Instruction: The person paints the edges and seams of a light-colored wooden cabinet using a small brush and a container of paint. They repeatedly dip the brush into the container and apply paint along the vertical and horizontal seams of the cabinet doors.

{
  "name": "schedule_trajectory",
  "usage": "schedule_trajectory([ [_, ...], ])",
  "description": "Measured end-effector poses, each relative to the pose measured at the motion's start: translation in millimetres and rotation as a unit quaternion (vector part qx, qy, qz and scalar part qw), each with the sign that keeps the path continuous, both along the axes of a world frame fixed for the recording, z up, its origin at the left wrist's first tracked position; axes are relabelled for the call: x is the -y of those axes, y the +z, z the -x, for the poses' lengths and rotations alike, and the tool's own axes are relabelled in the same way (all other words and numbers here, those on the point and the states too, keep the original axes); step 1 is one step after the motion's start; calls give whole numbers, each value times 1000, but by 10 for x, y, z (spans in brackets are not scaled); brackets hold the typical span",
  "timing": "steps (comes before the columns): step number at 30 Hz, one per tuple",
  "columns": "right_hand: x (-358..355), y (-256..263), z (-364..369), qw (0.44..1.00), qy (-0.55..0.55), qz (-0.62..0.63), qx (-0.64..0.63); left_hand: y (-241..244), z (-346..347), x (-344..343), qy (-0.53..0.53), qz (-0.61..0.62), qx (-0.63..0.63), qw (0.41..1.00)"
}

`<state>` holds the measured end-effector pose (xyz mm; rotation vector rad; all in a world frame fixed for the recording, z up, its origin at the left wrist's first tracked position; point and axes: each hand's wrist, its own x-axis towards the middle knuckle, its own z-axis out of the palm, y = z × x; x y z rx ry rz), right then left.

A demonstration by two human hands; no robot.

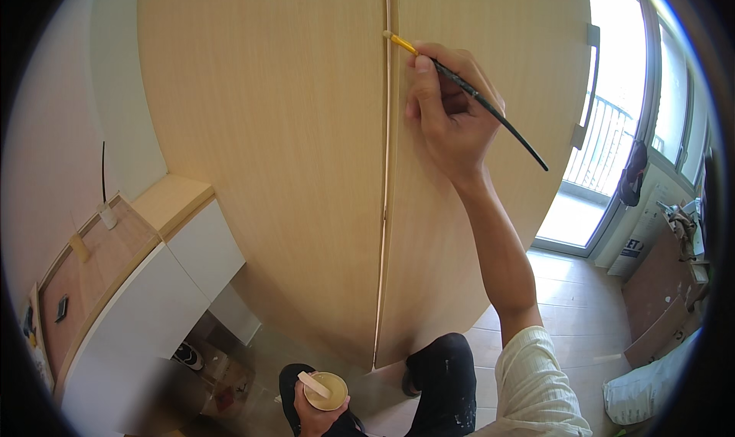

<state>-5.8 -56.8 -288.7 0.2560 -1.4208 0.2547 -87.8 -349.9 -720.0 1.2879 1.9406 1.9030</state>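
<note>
My right hand (456,101) grips a thin artist's paintbrush (479,99) with a dark handle and a yellow ferrule. Its bristle tip meets the edge of a narrow vertical groove (385,207) between two light wood-grain panels (275,150). Low in the view, near my knee, my left hand (318,418) holds a small round cup (327,399) of beige paint or filler. A flat wooden stick (314,384) leans in the cup, its lower end in the beige contents.
To the left stands a white-fronted cabinet (138,316), with a small bottle (107,216) holding a thin dark stick on top. A glass door (597,121) opens toward a railing at right. Boards (654,288) and a white sack (649,388) sit along the right side.
</note>
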Motion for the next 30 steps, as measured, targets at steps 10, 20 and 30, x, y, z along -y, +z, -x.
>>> schedule_trajectory([
  [10, -60, -18, -8, 1000, -30, -1, 10, 0, -3, 2, 10, 9, -1, 1000],
  [20, -105, -67, -21, 999, -29, -30, -21, -27, -5, 2, 13, 2, -15, 1000],
  [30, 80, -910, -254, 990, 123, 41, -63, -35, -6, 26, -12, 14, 11, 1000],
])
